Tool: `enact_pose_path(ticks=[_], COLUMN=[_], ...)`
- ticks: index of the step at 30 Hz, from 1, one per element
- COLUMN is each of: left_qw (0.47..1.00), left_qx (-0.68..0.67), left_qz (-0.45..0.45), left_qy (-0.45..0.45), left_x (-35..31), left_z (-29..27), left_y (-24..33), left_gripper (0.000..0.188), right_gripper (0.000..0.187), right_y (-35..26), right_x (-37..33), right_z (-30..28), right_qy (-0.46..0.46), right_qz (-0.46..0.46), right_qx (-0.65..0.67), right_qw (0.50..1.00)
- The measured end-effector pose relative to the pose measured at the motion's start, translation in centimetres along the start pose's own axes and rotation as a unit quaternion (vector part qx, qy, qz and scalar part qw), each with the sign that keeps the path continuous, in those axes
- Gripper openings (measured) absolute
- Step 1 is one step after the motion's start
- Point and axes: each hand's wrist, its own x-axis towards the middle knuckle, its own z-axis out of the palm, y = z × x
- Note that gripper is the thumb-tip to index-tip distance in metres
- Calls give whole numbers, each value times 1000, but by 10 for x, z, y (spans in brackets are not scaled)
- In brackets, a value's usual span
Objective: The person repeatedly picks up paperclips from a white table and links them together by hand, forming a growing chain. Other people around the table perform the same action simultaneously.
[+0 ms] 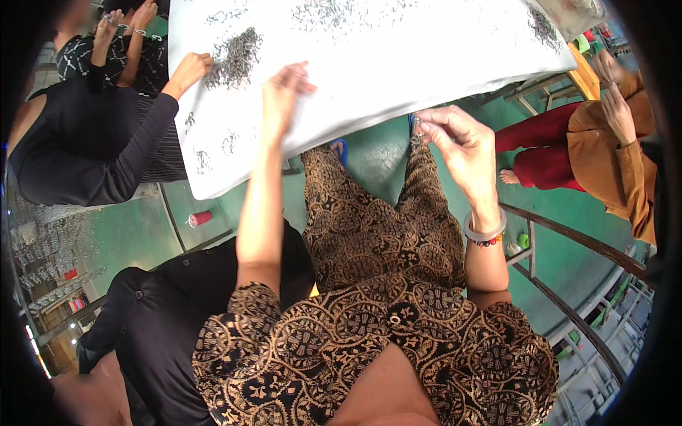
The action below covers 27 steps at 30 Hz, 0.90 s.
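My right hand (463, 142), with a pale bangle and a beaded bracelet on its wrist, is raised just off the table's front edge. Its thumb and forefinger are pinched together at something tiny, too small to make out against the patterned trousers behind. Over the white-covered table (369, 78) is my left hand (285, 91), its fingers smeared by motion, so I cannot tell whether it holds anything. Nearest to it lies a heap of small dark wire-like pieces (238, 58). More such pieces (341, 15) are scattered toward the far side.
At left, a co-worker's hand (192, 71) reaches to the heap; another person's hands (128, 23) hold chain-like links. On the right stands a person in a brown top (604, 138). A red cup (201, 218) is on the green floor. Metal bars (575, 238) run at right.
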Motion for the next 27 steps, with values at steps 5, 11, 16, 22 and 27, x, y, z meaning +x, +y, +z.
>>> enact_pose_path(ticks=[5,11,16,22,27], left_qw=[946,964,977,973,975], left_qx=[-302,-195,-59,-145,-123], left_qz=[-22,127,201,175,180], left_qy=[-118,-130,-41,-43,-51], left_x=[-76,-112,-110,-119,-127], left_z=[60,79,88,90,83], left_y=[35,63,63,62,60], left_gripper=[13,10,10,8,7], right_gripper=[15,13,14,9,12], right_y=[20,14,3,-5,9], right_x=[-3,-10,-11,-9,52], right_z=[9,23,26,13,-13], right_qy=[55,98,111,59,77], right_qz=[30,-4,-22,-115,-43], right_qx=[23,60,80,-16,-85], right_qw=[998,993,990,992,992])
